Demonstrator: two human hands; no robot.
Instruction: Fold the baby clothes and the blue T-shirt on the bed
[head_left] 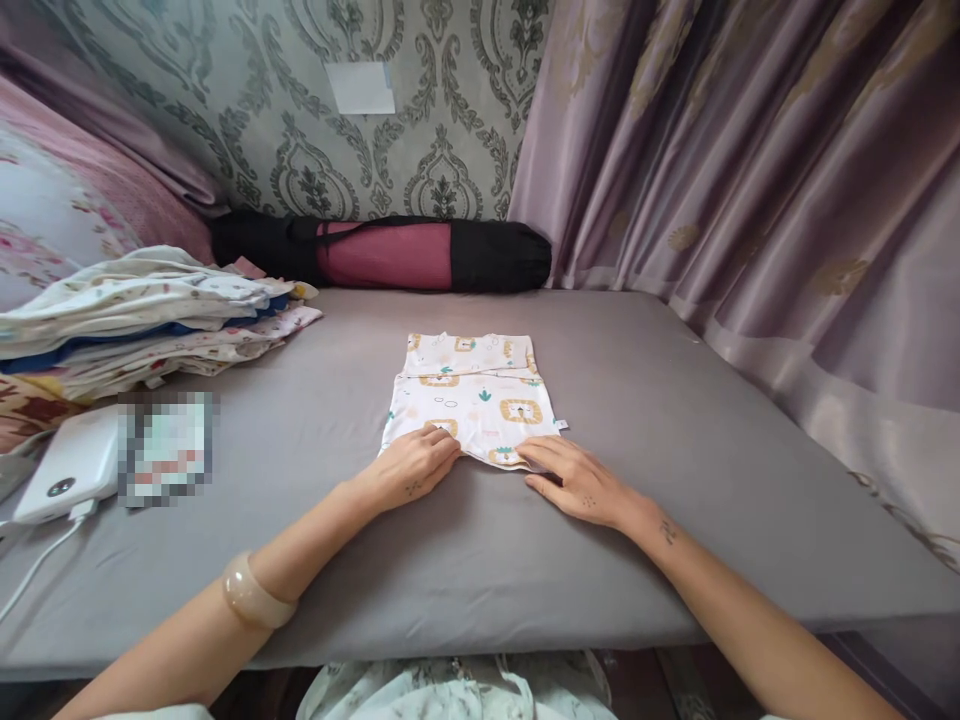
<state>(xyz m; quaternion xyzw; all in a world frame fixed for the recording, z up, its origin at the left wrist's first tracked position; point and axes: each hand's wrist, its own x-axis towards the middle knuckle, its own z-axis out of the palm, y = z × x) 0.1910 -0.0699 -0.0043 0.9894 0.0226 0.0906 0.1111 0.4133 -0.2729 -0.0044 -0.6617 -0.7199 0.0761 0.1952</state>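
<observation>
A white cloth (480, 400) printed with yellow lion faces and green leaves lies folded on the grey sheet. Its far part is turned over in a band, and a small white tag (562, 425) sticks out at its right side. My left hand (420, 462) is closed on the near left corner, fingers bent over the edge and thumb hidden. At the near right corner, my right hand (577, 480) rests with fingers stretched onto the hem. Its thumb is apart from them, on the sheet just below the cloth's edge.
A pile of folded clothes (150, 315) is at the left. Nearer stand a white power bank (71, 470) with a cable and a blurred-out packet (169, 450). A black and maroon rolled bag (382, 255) lies along the wall; purple curtains (712, 150) hang at the right.
</observation>
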